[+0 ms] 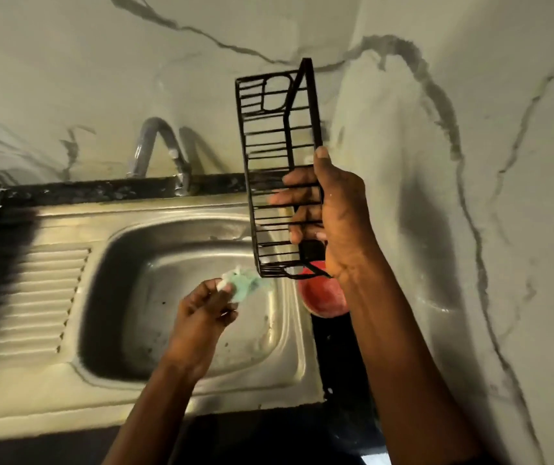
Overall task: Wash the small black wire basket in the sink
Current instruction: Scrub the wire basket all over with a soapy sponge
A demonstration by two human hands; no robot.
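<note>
Now our right hand [332,209] grips the black wire basket [315,105] upright above the sink [174,330]; our left hand [201,310] pinches what seems a green scrubber [247,286].

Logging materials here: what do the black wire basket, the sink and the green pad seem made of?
Long black wire basket: probably coated metal rod; thin, straight, rigid bars, matte. Grey ribbed sink: likely brushed stainless steel; dull reflections. Crumpled pale green pad in the left hand: seemingly soft sponge or scouring fibre; too blurred to settle.
</note>
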